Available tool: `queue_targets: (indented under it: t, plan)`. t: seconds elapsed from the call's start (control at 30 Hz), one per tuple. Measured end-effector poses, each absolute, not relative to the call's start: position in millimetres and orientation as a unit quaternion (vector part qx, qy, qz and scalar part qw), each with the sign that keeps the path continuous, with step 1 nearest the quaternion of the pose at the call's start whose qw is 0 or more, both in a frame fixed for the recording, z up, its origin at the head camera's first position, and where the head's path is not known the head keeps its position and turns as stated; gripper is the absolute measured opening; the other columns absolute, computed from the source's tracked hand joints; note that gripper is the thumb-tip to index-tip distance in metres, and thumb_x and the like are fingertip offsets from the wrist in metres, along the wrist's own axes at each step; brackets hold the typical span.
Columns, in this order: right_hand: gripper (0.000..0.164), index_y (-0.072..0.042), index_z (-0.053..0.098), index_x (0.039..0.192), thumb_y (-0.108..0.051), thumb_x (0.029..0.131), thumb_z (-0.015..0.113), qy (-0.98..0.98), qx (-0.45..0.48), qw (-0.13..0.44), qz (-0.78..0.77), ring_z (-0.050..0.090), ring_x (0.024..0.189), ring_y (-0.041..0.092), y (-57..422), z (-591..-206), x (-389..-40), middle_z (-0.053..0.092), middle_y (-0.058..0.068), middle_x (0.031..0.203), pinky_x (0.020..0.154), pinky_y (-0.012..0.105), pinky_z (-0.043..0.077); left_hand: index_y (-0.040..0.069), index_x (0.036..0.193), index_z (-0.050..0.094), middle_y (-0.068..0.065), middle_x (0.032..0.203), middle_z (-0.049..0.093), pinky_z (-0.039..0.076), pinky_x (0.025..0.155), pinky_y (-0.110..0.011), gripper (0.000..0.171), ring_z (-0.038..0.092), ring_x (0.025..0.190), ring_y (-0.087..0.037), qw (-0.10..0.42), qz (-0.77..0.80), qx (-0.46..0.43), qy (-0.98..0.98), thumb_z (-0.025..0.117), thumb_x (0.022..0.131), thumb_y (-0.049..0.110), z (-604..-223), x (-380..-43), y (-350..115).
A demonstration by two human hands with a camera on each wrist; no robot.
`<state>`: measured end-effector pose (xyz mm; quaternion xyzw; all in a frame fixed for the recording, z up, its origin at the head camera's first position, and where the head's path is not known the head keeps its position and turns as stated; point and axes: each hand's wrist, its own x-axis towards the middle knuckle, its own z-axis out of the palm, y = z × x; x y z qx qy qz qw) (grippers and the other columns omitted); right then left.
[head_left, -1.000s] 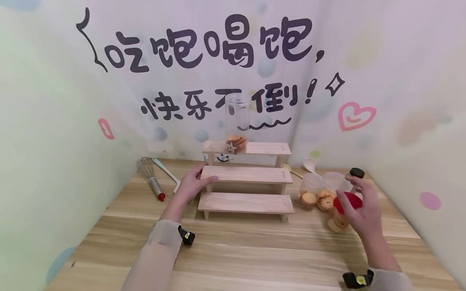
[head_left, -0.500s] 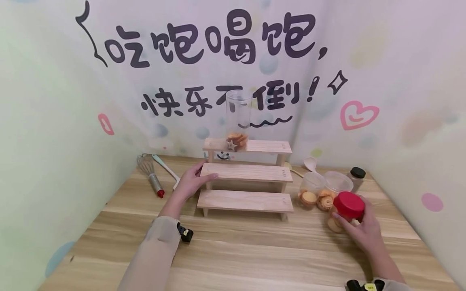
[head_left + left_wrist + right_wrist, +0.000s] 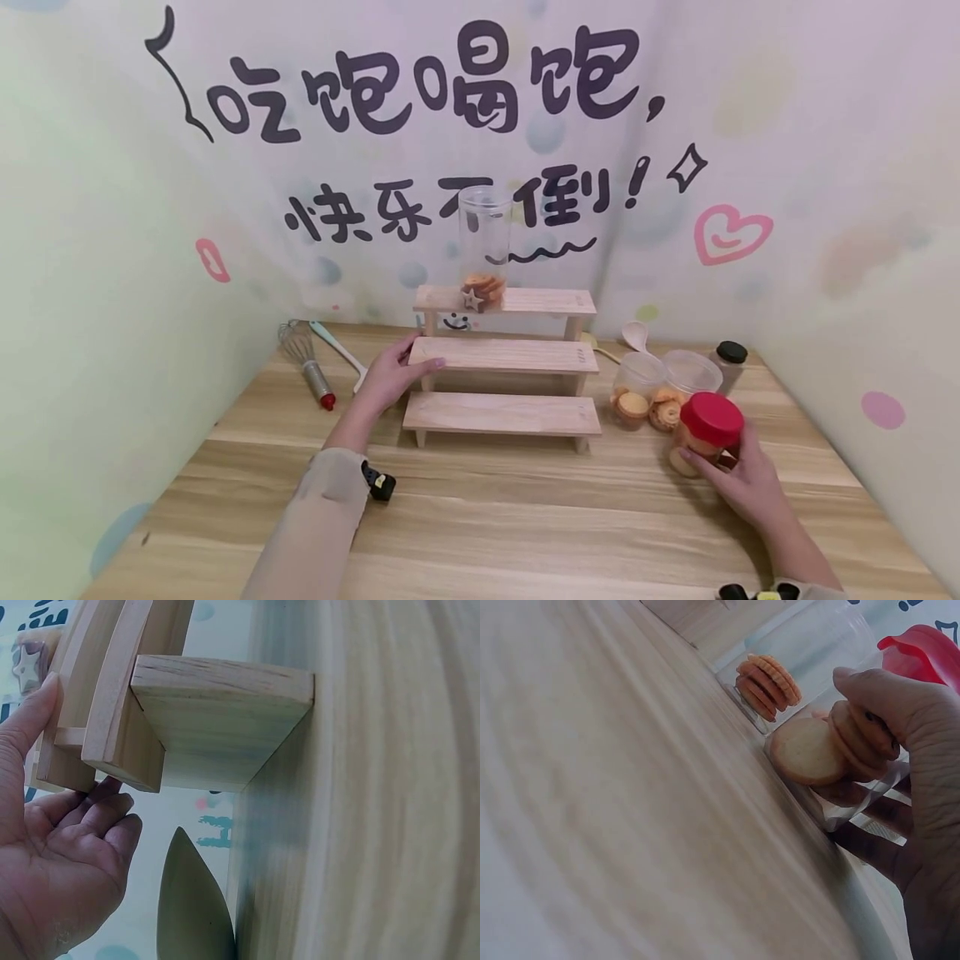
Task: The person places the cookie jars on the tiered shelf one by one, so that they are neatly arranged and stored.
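The person's right hand [image 3: 752, 483] wraps round a clear jar with a red lid [image 3: 712, 419], which stands upright at the right of the table. Round cookies [image 3: 810, 750] show through its wall in the right wrist view. The left hand [image 3: 388, 379] holds the left end of the middle tier of a three-step wooden stand [image 3: 502, 412]. Its thumb lies on top and the other fingers reach round behind and below, as the left wrist view shows. On the top tier is a tall clear jar [image 3: 485, 250], lidless, with a few cookies at its bottom.
Two lidless clear jars [image 3: 637, 371] with cookies stand behind the red-lidded jar, near a black-capped bottle [image 3: 729, 358] and a pale spoon [image 3: 635, 334]. Left of the stand lie a whisk [image 3: 311, 367] and a spatula [image 3: 335, 343]. Walls border the table.
The right hand has come down from above the red lid to the jar's side and now grips it. The jar appears in nearly the same place. The left hand stays on the stand.
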<state>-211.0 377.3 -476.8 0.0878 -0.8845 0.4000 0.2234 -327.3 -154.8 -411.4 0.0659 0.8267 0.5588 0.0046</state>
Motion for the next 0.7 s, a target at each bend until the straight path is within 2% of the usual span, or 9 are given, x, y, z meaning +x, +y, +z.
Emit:
queue_targets:
  t: [0.13,0.17,0.23,0.37,0.43,0.7]
  plan:
    - [0.082,-0.002,0.033,0.145,-0.012,0.082,0.085,-0.888,0.084,0.221,0.394,0.050,0.099,-0.016,375.2,-473.7,-209.5,0.058,0.019,0.122,0.076,0.007,0.049,0.022,0.161,0.028,-0.013,0.160,0.034,0.039,0.113,-0.045,0.101,0.038,0.144,-0.029,0.001,0.558,0.067,0.827,0.078,0.081,0.059,-409.7,-326.1,-154.8]
    - [0.082,-0.002,0.033,0.144,-0.012,0.082,0.085,-0.888,0.084,0.222,0.395,0.050,0.098,-0.016,375.0,-473.4,-208.9,0.059,0.017,0.122,0.075,0.008,0.050,0.021,0.161,0.028,-0.014,0.160,0.034,0.039,0.112,-0.045,0.101,0.039,0.143,-0.029,0.000,0.559,0.067,0.827,0.078,0.081,0.059,-409.3,-325.4,-154.4]
    - [0.081,-0.003,0.036,0.143,-0.011,0.080,0.087,-0.886,0.087,0.226,0.395,0.053,0.097,-0.015,374.3,-473.4,-207.8,0.060,0.008,0.119,0.074,0.009,0.051,0.021,0.161,0.028,-0.015,0.159,0.035,0.040,0.112,-0.046,0.100,0.040,0.143,-0.030,0.001,0.560,0.067,0.826,0.078,0.082,0.058,-409.2,-324.1,-153.6]
    - [0.081,-0.006,0.040,0.141,-0.006,0.076,0.088,-0.880,0.097,0.233,0.401,0.058,0.094,-0.011,373.4,-476.3,-206.3,0.057,-0.019,0.113,0.072,0.012,0.054,0.021,0.161,0.027,-0.015,0.159,0.036,0.041,0.111,-0.046,0.100,0.041,0.142,-0.030,0.004,0.560,0.065,0.826,0.078,0.082,0.057,-409.7,-322.5,-151.9]
    - [0.082,-0.006,0.042,0.141,-0.003,0.074,0.089,-0.878,0.100,0.239,0.402,0.059,0.092,-0.010,372.1,-476.9,-206.1,0.055,-0.027,0.111,0.070,0.013,0.054,0.022,0.161,0.028,-0.014,0.159,0.036,0.040,0.112,-0.045,0.100,0.040,0.143,-0.030,0.004,0.559,0.064,0.827,0.078,0.082,0.058,-409.7,-322.9,-151.8]
    - [0.080,0.002,0.047,0.135,0.006,0.067,0.090,-0.871,0.116,0.265,0.397,0.059,0.089,-0.010,351.3,-454.0,-194.4,0.056,-0.030,0.105,0.065,0.017,0.057,0.021,0.161,0.027,-0.013,0.161,0.032,0.038,0.113,-0.045,0.101,0.037,0.145,-0.029,0.002,0.554,0.069,0.830,0.077,0.082,0.059,-410.6,-325.6,-154.4]
